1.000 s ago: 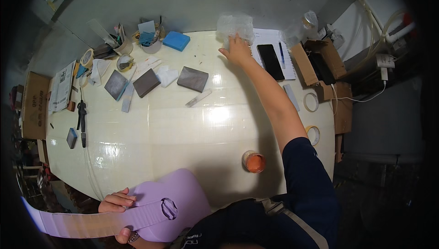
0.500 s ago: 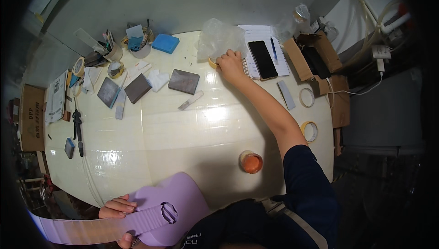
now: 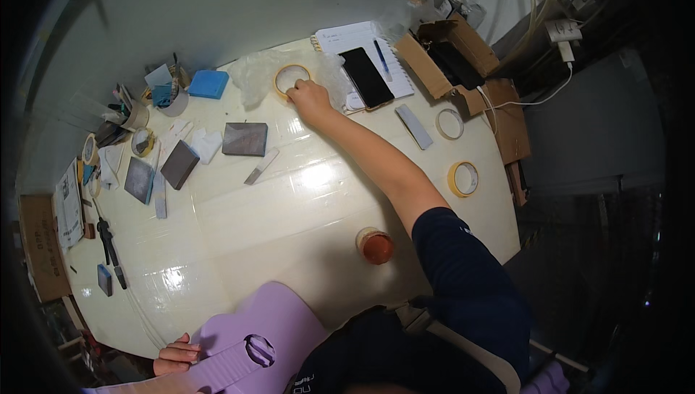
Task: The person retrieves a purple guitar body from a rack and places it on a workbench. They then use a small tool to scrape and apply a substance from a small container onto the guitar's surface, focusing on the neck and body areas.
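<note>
A light purple ukulele-shaped body [image 3: 291, 319] with a ribbed neck and a round sound hole lies against my front at the lower left. My left hand [image 3: 176, 356] is closed around its neck, with the thumb out of sight. At the far side of the table my right hand [image 3: 313, 101] reaches out and pinches the near rim of a yellow tape roll [image 3: 278, 86]. That roll rests on a crumpled clear plastic bag [image 3: 247, 79], beside a black phone [image 3: 366, 79] on a spiral notebook [image 3: 346, 34].
A jar of reddish-brown stuff [image 3: 376, 248] stands near my right arm. Another tape roll [image 3: 463, 179] and a thinner ring [image 3: 449, 124] lie at the right, by an open cardboard box [image 3: 413, 65]. Several sanding blocks [image 3: 245, 139] and a blue sponge block [image 3: 208, 84] are on the left.
The view has turned, so the table's things sit further left. My right hand now grips the tape roll, which shows more of its ring over the bag. The purple body tilts more steeply.
</note>
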The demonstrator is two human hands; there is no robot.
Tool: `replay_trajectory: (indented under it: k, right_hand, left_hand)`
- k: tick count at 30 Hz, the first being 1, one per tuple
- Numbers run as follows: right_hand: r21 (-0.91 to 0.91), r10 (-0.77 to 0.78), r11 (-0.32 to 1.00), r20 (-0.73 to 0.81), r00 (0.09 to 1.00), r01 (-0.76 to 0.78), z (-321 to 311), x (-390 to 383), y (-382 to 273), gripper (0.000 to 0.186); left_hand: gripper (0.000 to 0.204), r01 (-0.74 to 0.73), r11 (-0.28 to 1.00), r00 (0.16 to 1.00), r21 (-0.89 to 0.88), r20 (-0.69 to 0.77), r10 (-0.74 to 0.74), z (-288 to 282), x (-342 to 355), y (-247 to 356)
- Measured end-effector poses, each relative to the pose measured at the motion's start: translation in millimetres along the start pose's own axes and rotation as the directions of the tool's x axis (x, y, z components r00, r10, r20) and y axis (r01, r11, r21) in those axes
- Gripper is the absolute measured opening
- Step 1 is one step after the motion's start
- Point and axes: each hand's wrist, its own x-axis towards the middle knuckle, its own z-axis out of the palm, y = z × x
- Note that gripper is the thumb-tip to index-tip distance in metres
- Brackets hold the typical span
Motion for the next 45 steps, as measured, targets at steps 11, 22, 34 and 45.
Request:
replay_trajectory:
  k: [11, 22, 34, 45]
  right_hand:
    - [0.215, -0.133, 0.96, -0.223, 0.966, 0.182, -55, -25, -12, 0.016]
    - [0.273, -0.161, 0.947, -0.053, 0.985, 0.17, -88, -80, -8, 0.006]
    - [0.755, -0.117, 0.617, 0.37, 0.922, -0.224, -16, 28, -114, 0.032]
    - [0.861, 0.212, 0.233, 0.409, 0.888, -0.452, 98, 189, -187, 0.05]
  left_hand:
    - [0.009, 0.089, 0.985, 0.958, -0.151, 0.284, -0.043, -33, 5, -4]
    - [0.036, -0.019, 0.979, 0.862, -0.201, -0.5, -0.086, 77, 47, 48]
    - [0.038, 0.002, 0.994, 0.739, 0.107, -0.67, 0.07, 55, 29, 43]
    - [0.036, -0.64, 0.765, 0.279, -0.069, -0.949, 0.148, 64, 34, 14]
